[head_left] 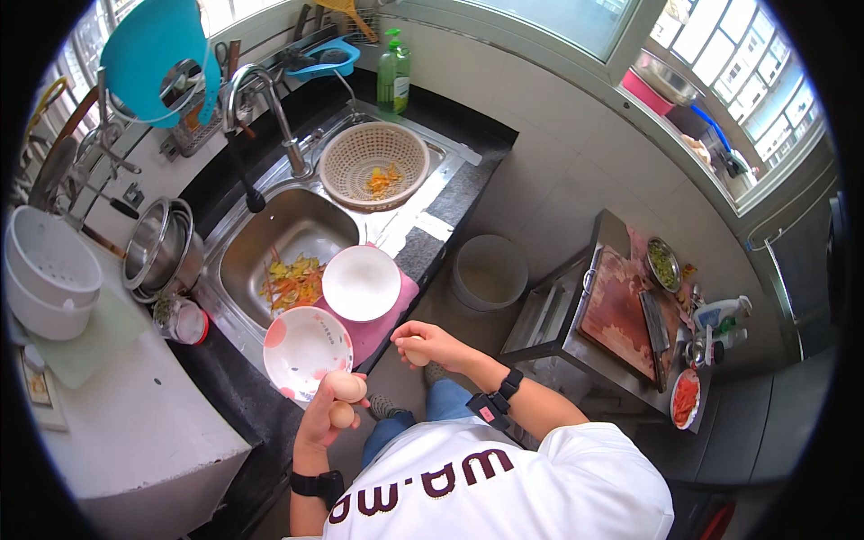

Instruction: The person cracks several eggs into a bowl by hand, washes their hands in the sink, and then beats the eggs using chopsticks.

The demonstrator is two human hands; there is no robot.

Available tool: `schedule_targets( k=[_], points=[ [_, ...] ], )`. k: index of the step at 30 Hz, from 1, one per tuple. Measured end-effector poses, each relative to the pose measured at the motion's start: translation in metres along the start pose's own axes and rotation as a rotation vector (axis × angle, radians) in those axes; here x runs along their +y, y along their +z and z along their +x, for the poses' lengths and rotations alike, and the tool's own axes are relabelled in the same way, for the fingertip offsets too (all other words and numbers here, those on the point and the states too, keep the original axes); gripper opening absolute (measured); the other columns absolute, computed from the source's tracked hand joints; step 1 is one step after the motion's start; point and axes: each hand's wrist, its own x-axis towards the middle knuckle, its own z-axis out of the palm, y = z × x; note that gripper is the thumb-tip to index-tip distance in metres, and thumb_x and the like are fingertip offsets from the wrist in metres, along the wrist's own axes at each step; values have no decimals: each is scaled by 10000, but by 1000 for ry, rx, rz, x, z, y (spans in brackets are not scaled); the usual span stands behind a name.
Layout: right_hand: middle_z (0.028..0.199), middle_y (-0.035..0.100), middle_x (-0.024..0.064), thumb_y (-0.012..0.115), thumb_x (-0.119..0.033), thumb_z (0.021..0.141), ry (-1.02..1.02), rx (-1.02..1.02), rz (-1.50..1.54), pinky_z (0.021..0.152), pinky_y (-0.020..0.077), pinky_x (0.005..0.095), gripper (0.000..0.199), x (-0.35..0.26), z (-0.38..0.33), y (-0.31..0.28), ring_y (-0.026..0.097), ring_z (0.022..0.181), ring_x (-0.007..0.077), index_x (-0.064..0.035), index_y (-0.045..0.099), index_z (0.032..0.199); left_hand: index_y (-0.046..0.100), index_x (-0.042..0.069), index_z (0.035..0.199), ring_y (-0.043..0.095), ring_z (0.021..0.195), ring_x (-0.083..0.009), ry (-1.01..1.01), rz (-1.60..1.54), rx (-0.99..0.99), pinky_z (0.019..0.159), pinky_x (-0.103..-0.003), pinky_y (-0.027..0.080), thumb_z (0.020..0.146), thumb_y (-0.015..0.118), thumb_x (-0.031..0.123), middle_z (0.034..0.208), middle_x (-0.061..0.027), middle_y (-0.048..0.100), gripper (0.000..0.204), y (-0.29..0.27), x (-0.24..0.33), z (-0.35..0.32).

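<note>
The left hand (318,417) clasps brown eggs (345,387) near the pink-spotted bowl (301,346); the right hand (441,346) (fingers curled) grips a single egg (417,354).

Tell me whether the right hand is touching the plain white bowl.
Apart. The head view shows a gap: pink cloth is visible between the rim of the plain white bowl and the right hand, which holds an egg.

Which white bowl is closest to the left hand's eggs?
The round white bowl with pink spots, just past the smooth light-brown eggs in the left hand; the plain round white bowl sits farther away.
</note>
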Motion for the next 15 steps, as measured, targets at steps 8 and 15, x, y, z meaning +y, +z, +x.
schedule_targets(
  k=[8, 15],
  points=[
    [886, 576, 4, 617, -228, 910, -16, -198, -81, 649, 499, 237, 255, -52, 5, -44, 578, 798, 87, -69, 576, 1104, 435, 45, 1246, 614, 882, -215, 61, 49, -22, 528, -273, 513, 906, 565, 454, 1161, -136, 547, 548, 33, 22, 56],
    [909, 577, 20, 700, -203, 855, -304, -473, -384, 709, 465, 249, 515, -104, 21, -38, 543, 808, 104, -73, 470, 1298, 429, 71, 1280, 599, 905, -145, 115, 180, 183, 555, -242, 514, 929, 559, 396, 1089, -68, 564, 496, 68, 25, 89]
  ],
)
